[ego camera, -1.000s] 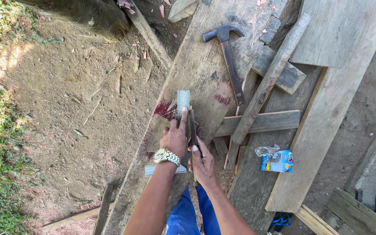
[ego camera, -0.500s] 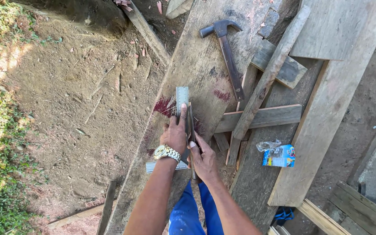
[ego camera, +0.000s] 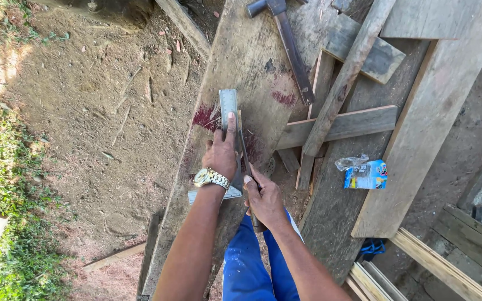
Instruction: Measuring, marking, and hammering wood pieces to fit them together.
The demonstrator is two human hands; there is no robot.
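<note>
Steel square (ego camera: 229, 106), left hand (ego camera: 221, 156), weathered plank (ego camera: 246, 56)
</note>
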